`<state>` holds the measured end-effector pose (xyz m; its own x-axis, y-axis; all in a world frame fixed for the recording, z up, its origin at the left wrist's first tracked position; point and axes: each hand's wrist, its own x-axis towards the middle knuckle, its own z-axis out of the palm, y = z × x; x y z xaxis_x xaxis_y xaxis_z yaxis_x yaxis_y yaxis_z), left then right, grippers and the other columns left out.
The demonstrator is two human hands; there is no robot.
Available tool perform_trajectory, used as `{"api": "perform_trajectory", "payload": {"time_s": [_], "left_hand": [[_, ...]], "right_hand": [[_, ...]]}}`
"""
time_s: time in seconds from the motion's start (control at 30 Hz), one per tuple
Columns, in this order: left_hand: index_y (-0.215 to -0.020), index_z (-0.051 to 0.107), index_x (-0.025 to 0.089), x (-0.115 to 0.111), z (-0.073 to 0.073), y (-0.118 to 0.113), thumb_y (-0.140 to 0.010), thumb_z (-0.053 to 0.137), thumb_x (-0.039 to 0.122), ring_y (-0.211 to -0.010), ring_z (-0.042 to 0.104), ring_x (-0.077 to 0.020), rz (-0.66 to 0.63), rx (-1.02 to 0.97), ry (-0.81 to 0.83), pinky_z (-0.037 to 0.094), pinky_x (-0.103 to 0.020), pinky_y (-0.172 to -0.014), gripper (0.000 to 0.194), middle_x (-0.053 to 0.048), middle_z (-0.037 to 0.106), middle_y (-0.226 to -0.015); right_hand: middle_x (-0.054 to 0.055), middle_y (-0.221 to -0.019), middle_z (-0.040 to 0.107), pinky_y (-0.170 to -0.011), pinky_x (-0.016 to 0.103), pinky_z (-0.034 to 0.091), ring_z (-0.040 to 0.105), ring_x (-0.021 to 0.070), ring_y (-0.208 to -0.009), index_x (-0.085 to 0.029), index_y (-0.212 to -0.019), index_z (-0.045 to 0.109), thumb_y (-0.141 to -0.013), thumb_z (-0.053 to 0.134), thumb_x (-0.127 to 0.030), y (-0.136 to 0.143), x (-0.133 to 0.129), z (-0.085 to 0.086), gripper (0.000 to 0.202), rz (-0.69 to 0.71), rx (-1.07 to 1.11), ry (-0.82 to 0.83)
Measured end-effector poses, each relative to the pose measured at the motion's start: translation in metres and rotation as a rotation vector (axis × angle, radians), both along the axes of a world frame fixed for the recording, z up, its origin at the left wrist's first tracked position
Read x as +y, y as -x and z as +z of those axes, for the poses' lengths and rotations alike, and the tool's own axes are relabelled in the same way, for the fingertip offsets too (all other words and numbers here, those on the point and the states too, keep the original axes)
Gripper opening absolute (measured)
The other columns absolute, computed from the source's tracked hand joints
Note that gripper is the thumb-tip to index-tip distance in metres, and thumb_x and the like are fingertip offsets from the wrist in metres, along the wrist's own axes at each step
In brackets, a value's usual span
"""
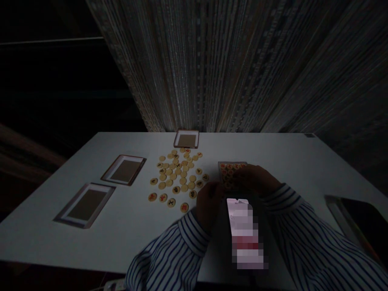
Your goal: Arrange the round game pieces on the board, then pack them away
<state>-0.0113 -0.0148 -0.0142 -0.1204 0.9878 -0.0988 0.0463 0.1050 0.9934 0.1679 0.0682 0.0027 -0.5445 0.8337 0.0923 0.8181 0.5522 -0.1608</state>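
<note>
A small rectangular box (233,162) on the white table holds rows of round Chinese chess pieces (230,166), some with red characters. My right hand (257,178) reaches over the box's right side with its fingers bent down toward the pieces. At the box's near left corner is my left hand (209,202), its fingers curled together. Dim light hides the fingertips of both hands, so what they hold cannot be made out. Left of the box lie many loose Chinese chess pieces (178,171), some blank side up, others showing red or black characters.
Below my hands lies a lit phone (241,218). Two shallow framed trays (104,182) (62,218) are on the left, and a third tray (186,147) stands at the far edge. A dark object (360,218) sits at the right. Behind the white table (145,246) hangs a curtain (197,64).
</note>
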Motion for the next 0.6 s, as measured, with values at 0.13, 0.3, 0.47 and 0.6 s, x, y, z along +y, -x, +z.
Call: {"api": "perform_trajectory", "payload": {"time_s": [0.13, 0.3, 0.47, 0.6], "left_hand": [[-0.084, 0.064, 0.015, -0.0002, 0.0006, -0.0001, -0.078, 0.050, 0.031, -0.066, 0.060, -0.0144, -0.015, 0.008, 0.008, 0.046, -0.025, -0.056, 0.022, -0.006, 0.068, -0.076], [-0.084, 0.064, 0.015, 0.0001, 0.0005, -0.0007, -0.078, 0.050, 0.030, -0.067, 0.061, -0.0151, -0.008, 0.034, 0.023, 0.046, -0.025, -0.056, 0.021, -0.005, 0.068, -0.075], [-0.084, 0.065, 0.016, 0.0004, 0.0004, -0.0004, -0.077, 0.051, 0.028, -0.071, 0.062, -0.0160, -0.002, 0.075, 0.005, 0.046, -0.025, -0.058, 0.020, -0.006, 0.069, -0.079], [-0.083, 0.065, 0.016, 0.0000, 0.0022, 0.0003, -0.077, 0.051, 0.028, -0.070, 0.061, -0.0162, 0.009, 0.092, 0.007, 0.047, -0.026, -0.059, 0.019, -0.006, 0.068, -0.077]], "right_hand": [[0.006, -0.088, 0.070, -0.062, 0.026, 0.049, 0.064, 0.0172, -0.073, -0.022, -0.089, 0.070, -0.083, 0.051, -0.032, -0.0004, -0.0007, 0.0020, 0.023, -0.004, -0.040, 0.043], [0.007, -0.090, 0.070, -0.064, 0.029, 0.049, 0.065, 0.0198, -0.076, -0.022, -0.090, 0.070, -0.080, 0.054, -0.031, 0.0003, -0.0016, 0.0056, 0.020, -0.012, -0.062, 0.040], [0.007, -0.087, 0.070, -0.060, 0.028, 0.048, 0.064, 0.0189, -0.073, -0.023, -0.087, 0.070, -0.080, 0.055, -0.032, 0.0014, -0.0017, 0.0073, 0.019, 0.017, -0.110, -0.019], [0.006, -0.088, 0.070, -0.061, 0.028, 0.047, 0.064, 0.0190, -0.076, -0.024, -0.088, 0.069, -0.080, 0.055, -0.032, 0.0000, 0.0000, 0.0043, 0.018, 0.045, -0.139, -0.055]]}}
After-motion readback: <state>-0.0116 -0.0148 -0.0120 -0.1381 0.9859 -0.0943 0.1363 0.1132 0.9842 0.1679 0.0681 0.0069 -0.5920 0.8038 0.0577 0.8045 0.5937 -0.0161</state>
